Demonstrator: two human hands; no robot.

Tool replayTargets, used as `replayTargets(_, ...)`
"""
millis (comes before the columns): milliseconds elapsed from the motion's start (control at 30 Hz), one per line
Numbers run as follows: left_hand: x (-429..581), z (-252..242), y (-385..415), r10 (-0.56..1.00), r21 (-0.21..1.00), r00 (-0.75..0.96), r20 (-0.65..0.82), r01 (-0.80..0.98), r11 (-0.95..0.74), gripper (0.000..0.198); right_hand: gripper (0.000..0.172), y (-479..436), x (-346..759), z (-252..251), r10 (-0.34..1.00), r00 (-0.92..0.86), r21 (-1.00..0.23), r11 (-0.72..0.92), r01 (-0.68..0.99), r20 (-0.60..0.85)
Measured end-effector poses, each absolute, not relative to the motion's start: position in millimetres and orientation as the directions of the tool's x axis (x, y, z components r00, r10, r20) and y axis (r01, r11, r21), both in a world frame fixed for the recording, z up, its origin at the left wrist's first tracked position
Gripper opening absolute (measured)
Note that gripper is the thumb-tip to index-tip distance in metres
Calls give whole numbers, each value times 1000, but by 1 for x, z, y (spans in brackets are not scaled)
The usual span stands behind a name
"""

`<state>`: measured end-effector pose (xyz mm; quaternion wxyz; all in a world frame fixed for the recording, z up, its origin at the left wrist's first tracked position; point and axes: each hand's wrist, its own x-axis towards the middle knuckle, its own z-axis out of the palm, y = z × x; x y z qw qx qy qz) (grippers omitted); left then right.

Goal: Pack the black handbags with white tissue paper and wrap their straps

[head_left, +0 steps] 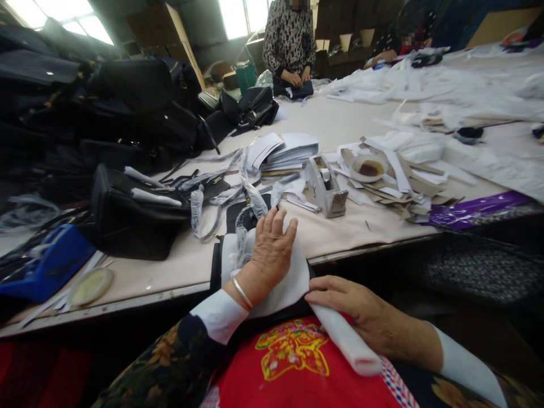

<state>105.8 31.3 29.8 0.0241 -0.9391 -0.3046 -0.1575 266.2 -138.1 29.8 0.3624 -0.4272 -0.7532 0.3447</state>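
Observation:
My left hand (272, 249) lies flat, fingers stretched out, on a white foam sheet (289, 283) that covers a black handbag (240, 218) at the table's near edge. My right hand (361, 314) rests lower on my lap with its fingers curled over the rolled end of the same white sheet (348, 340). The bag's handles, wrapped in clear plastic (250, 198), stick out beyond my left fingertips.
A grey tape dispenser (327, 187) stands just past the bag, with a stack of white sheets (284, 150) and card strips (403, 187) behind. Black handbags (136, 209) pile at the left. A blue tray (46, 263) sits at the near left. Two people work at the far end.

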Motion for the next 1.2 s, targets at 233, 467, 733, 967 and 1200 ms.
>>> replayTargets(233,54,81,9,84,598,985,-153,160,-785,48,42,-140,268,27,918,-324,-858,345,379,226)
replayTargets(467,44,56,-15,222,285,953,-204,275,-918,17,39,-142,266,20,932,-231,-840,353,411,279)
replayTargets(733,57,26,-24,505,209,863,-18,497,-842,19,42,-136,267,22,904,-283,-790,419,448,319)
replayTargets(967,73,8,-28,407,288,904,-127,426,-857,12,43,-127,267,31,865,-365,-748,487,451,344)
replayTargets(1200,64,38,-16,240,520,943,-231,328,-789,20,50,-98,289,23,994,88,-884,-100,456,-67)
